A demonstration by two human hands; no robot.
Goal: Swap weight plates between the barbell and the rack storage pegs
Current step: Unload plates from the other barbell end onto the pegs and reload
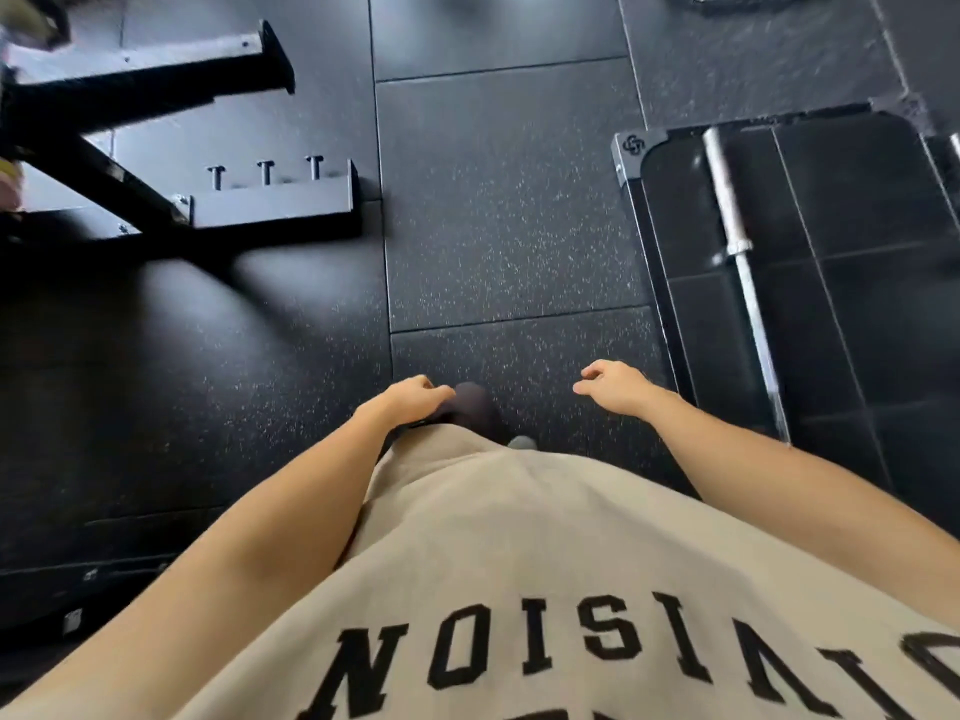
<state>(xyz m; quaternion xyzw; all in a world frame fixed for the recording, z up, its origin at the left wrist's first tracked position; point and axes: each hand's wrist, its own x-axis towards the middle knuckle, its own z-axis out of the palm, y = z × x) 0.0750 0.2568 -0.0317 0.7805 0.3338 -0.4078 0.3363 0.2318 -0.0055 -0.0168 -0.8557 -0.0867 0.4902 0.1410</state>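
So both hands hang loose and empty, left hand (415,400) and right hand (615,387), and the bare barbell (737,262) lies on the platform (857,210) around 2 o'clock, running roughly 12-to-6, right hand nearer, no plates in sight.

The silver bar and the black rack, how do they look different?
The silver bar is thin, round and shiny; the black rack is made of thick, square, dull beams. The bar lies flat on a dark platform to the right; the rack stands on the floor to the left. The rack has three small pegs; the bar's end is bare. Neither is touched by the hands.
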